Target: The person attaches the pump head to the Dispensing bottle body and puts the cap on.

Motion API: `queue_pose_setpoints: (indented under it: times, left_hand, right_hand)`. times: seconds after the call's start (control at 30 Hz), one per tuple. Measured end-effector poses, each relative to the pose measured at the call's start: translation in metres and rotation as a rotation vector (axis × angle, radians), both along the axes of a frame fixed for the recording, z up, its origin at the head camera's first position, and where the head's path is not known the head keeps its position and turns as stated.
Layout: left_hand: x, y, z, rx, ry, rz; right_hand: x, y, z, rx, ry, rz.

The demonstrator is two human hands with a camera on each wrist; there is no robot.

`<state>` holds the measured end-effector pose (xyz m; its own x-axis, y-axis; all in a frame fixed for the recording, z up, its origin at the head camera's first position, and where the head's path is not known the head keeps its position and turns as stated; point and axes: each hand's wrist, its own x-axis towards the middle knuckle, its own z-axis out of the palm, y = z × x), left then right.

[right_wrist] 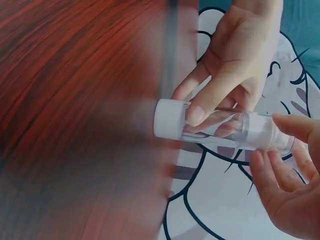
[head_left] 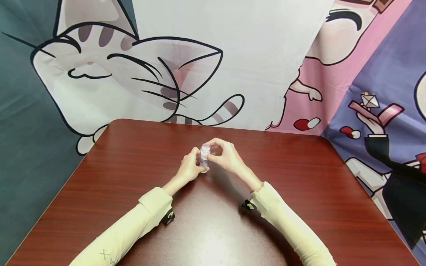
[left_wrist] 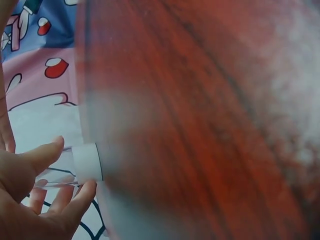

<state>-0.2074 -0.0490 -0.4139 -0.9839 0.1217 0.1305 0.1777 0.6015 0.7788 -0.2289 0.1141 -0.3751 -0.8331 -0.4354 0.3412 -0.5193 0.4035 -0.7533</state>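
Observation:
A small clear bottle [head_left: 205, 152] stands upright at the middle of the table, toward its far side. In the right wrist view its white base [right_wrist: 168, 119] is at the tabletop, and a white top part sits inside a clear cap [right_wrist: 265, 132]. My left hand [head_left: 189, 166] grips the clear lower body, with thumb and fingers on opposite sides near the base. From above and to the right, my right hand [head_left: 229, 159] pinches the capped upper end between thumb and fingers. Whether the cap is loose cannot be seen.
The brown wooden table [head_left: 133, 166] has a glossy bright reflection near the front. Behind it hangs a printed cloth [head_left: 266, 55] with cartoon figures, close to the far edge. Small black devices sit under both cream sleeves [head_left: 133, 218].

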Motion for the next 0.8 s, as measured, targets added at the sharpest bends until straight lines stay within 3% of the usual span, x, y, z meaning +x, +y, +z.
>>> queue_pose_setpoints:
  times: [0.33, 0.53, 0.8]
  left_hand:
    - [0.001, -0.002, -0.003, 0.023, 0.004, -0.024]
    - [0.011, -0.002, -0.003, 0.027, -0.013, -0.064]
    - [0.024, -0.019, 0.007, -0.224, -0.052, -0.079]
  right_hand:
    - [0.0, 0.001, -0.001, 0.022, 0.039, 0.043]
    - [-0.001, 0.009, -0.001, 0.098, 0.101, 0.022]
    - [0.003, 0.033, -0.003, 0.269, 0.117, -0.035]
